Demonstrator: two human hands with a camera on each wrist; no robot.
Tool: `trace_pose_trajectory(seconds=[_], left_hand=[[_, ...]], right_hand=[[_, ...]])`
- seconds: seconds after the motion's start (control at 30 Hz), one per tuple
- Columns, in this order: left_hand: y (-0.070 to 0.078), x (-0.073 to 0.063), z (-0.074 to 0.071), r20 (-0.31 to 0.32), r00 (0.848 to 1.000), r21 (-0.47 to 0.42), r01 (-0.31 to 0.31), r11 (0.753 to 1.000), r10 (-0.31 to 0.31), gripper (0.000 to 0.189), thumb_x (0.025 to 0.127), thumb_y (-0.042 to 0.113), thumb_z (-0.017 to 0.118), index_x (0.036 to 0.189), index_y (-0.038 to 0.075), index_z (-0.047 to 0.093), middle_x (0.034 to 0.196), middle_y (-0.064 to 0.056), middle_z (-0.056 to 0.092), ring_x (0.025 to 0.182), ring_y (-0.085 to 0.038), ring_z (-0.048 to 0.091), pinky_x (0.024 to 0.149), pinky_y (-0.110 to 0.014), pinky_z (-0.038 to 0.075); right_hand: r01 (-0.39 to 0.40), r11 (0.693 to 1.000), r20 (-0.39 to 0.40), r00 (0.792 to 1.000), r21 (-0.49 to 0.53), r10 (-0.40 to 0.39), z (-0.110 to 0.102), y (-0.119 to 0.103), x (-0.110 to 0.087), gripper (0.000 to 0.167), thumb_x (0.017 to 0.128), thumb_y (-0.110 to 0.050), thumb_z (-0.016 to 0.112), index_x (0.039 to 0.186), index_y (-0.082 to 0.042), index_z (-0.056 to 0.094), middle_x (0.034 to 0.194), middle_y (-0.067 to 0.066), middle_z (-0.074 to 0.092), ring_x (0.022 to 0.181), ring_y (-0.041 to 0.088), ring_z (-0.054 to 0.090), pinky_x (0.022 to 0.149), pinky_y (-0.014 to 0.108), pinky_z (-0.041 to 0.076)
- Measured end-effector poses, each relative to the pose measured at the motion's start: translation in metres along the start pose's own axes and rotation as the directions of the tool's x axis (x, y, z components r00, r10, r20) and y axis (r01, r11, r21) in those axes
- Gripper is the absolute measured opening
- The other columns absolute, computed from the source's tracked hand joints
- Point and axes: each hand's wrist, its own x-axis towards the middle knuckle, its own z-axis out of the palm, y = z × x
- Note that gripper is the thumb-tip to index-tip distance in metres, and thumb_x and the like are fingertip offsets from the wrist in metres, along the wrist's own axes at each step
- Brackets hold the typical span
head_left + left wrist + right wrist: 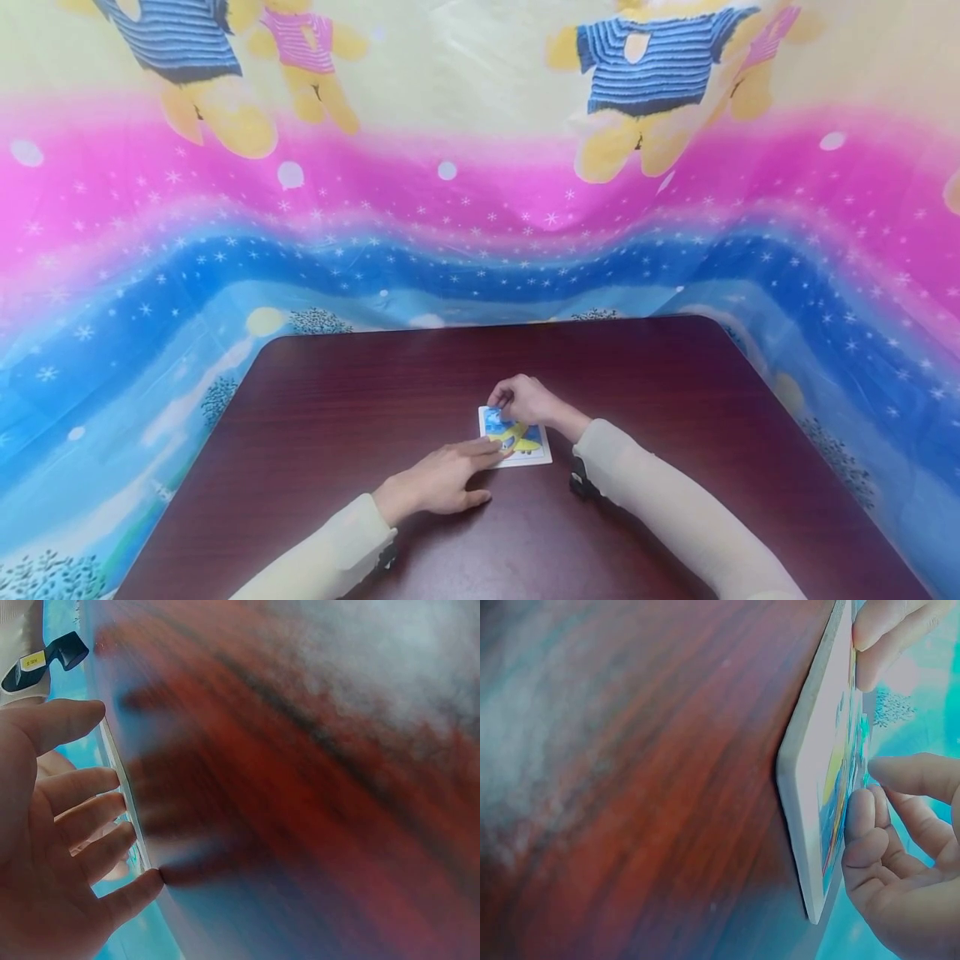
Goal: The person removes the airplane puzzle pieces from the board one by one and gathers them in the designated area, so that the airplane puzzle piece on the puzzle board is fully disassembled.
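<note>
A small flat picture puzzle board, white-bordered with a yellow plane on blue, lies on the dark red-brown table. My left hand reaches in from the left with straight fingers, their tips resting on the board's lower left part. Over the board's far edge, my right hand has its thumb and fingers drawn together. In the right wrist view those fingers pinch a small bluish-green puzzle piece just at the board's face; its outline is mostly hidden. The left wrist view shows the board only as a thin pale edge beside my fingertips.
The glossy wooden table spreads out around the board, with rounded far corners. A patterned curtain in pink and blue, with bears, hangs behind and at both sides. Dark devices are strapped near both sleeve cuffs.
</note>
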Motion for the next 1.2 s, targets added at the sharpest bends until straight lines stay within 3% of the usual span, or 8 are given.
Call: trace_pose_trajectory(seconds=[0.67,1.2], left_hand=[[-0.0003,0.001,0.0012,-0.011,1.0,0.012,-0.011,1.0,0.011,0.06,0.096,0.039,0.062,0.151,0.02,0.046,0.158,-0.001,0.044,0.145,-0.017,0.043,0.115,-0.038,0.042],[-0.0005,0.0003,0.001,-0.016,1.0,0.016,-0.021,1.0,0.022,0.059,0.096,0.038,0.062,0.15,0.019,0.047,0.157,-0.001,0.044,0.145,-0.017,0.042,0.116,-0.038,0.042]], right_hand=[[-0.001,1.0,-0.038,0.999,0.019,0.001,-0.0011,0.0008,0.0001,0.024,0.078,0.005,0.073,0.084,-0.018,0.075,0.08,-0.005,0.07,0.077,0.01,0.062,0.071,0.025,0.053],[-0.003,1.0,-0.003,1.0,-0.001,0.003,-0.0001,-0.0008,0.0001,0.022,0.08,0.002,0.075,0.088,-0.019,0.078,0.082,-0.006,0.074,0.078,0.006,0.064,0.07,0.023,0.054]])
